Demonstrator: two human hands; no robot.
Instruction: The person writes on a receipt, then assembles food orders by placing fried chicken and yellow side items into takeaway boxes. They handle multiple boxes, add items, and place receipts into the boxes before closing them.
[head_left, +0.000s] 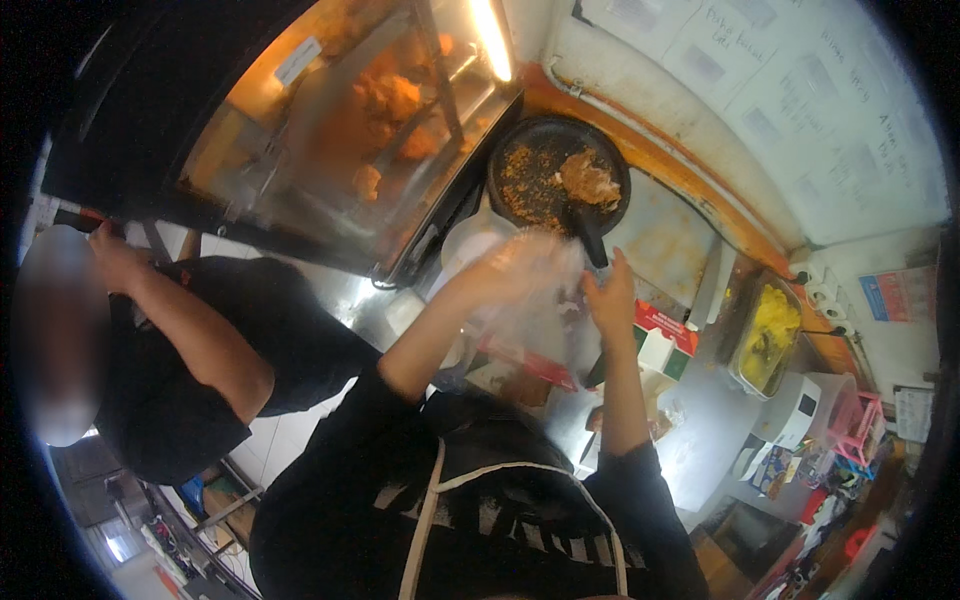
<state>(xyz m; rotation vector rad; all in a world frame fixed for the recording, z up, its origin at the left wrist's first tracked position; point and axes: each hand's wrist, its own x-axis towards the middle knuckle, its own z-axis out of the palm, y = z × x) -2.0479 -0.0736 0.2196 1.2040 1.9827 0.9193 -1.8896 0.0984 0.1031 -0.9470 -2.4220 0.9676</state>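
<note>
My left hand (525, 259) is blurred by motion just below a dark stone mortar (501, 180). A translucent film, seemingly a plastic bag (544, 315), shows around and under it; whether the fingers grip it cannot be made out. To its right, my right hand (611, 300) is raised with thumb and finger apart, nothing visible between them. A dark pestle (592, 238) leans over the mortar's near rim, its handle close to my right fingertips. Inside the mortar lie a browned piece of fried chicken (589, 180) and loose crumbs (525, 195).
A lit glass display case (322, 210) with fried pieces stands left of the mortar. Right of it are a cutting board (667, 232), a cleaver (709, 289), a printed carton (664, 341) and a tray of yellow food (769, 330). Another person (202, 337) stands close on my left.
</note>
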